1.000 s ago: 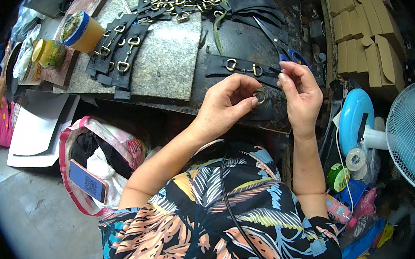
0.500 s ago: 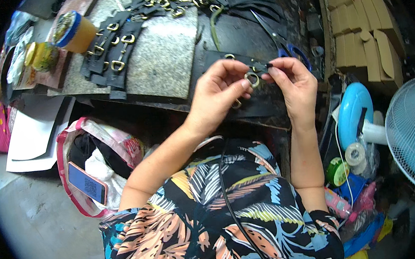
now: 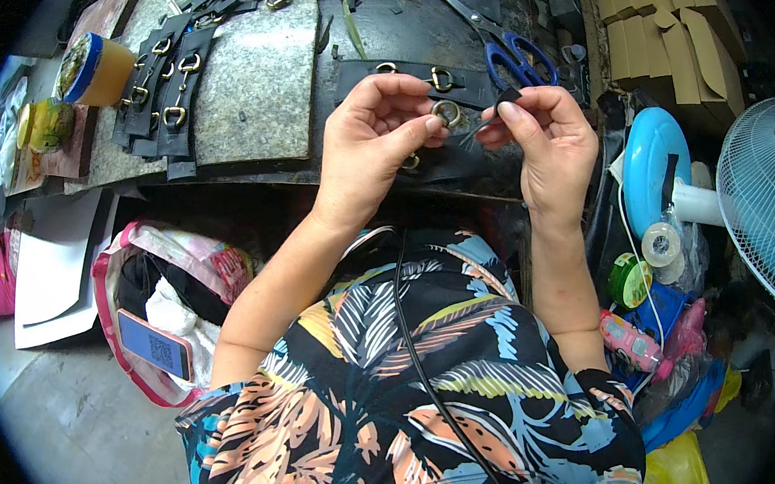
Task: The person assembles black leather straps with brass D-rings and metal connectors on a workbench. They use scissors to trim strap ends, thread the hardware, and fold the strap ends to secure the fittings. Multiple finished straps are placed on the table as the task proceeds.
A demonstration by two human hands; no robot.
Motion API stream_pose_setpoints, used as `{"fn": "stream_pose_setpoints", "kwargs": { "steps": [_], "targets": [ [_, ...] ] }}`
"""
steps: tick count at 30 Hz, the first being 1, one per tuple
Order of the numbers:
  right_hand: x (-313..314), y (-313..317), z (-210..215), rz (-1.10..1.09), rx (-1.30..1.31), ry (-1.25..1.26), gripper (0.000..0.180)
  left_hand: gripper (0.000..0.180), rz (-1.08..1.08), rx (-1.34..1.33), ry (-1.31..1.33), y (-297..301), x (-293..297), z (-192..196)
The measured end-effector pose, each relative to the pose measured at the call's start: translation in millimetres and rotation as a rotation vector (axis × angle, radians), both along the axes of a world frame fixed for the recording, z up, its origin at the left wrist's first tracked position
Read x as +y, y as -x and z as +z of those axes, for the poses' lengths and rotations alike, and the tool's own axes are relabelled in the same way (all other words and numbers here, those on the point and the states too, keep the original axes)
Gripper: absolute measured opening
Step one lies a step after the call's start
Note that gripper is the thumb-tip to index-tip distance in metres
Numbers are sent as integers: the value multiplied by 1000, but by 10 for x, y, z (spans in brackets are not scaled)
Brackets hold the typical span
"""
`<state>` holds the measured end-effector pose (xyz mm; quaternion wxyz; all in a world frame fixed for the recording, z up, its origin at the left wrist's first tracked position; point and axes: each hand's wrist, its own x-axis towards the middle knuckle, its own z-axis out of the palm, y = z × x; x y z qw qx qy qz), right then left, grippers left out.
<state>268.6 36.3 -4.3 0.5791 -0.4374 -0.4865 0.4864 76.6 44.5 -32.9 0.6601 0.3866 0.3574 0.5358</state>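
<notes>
Above the bench edge, my left hand (image 3: 374,137) pinches a brass-coloured metal ring (image 3: 446,115) between thumb and fingers. Close by on the right, my right hand (image 3: 549,140) grips a short black strap (image 3: 506,99) between thumb and forefinger, its thin end pointing toward the ring. Whether strap and ring touch is too small to tell. Just behind my hands lies a flat black strap with brass buckles (image 3: 410,74). Scissors with blue handles (image 3: 512,60) rest beyond my right hand, blades pointing away to the left.
On the bench's left, buckled black straps (image 3: 178,113) lie on a speckled stone slab (image 3: 278,95), near a blue-rimmed jar (image 3: 105,73). Cardboard boxes (image 3: 663,24) are stacked at the right, above a fan (image 3: 762,200). A pink-edged bag (image 3: 106,294) holds a phone (image 3: 154,343).
My hands have moved slightly apart, and the black strap in my right hand has drawn away from the ring. The whole view has shifted, with the bench now further left and up.
</notes>
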Motion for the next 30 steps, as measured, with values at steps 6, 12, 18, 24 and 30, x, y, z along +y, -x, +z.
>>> {"fn": "stream_pose_setpoints", "kwargs": {
  "steps": [6, 12, 18, 24, 30],
  "targets": [
    [8, 89, -71, -72, -45, -27, 8, 24, -24, 0, -17, 8, 7, -11],
    [10, 28, -53, -41, -129, -4, 10, 19, -61, 123, -99, -1, 13, -12],
    [-56, -122, -30, -76, -158, -9, 24, 27, -157, 642, -470, -10, -17, 104],
    [-130, -172, -77, -15, -222, 36, 34, 33, -115, 169, -365, 224, 50, 198],
    [-143, -99, -95, 19, -397, -37, 31, 18, 218, 659, -455, 563, -83, 244]
  ]
}}
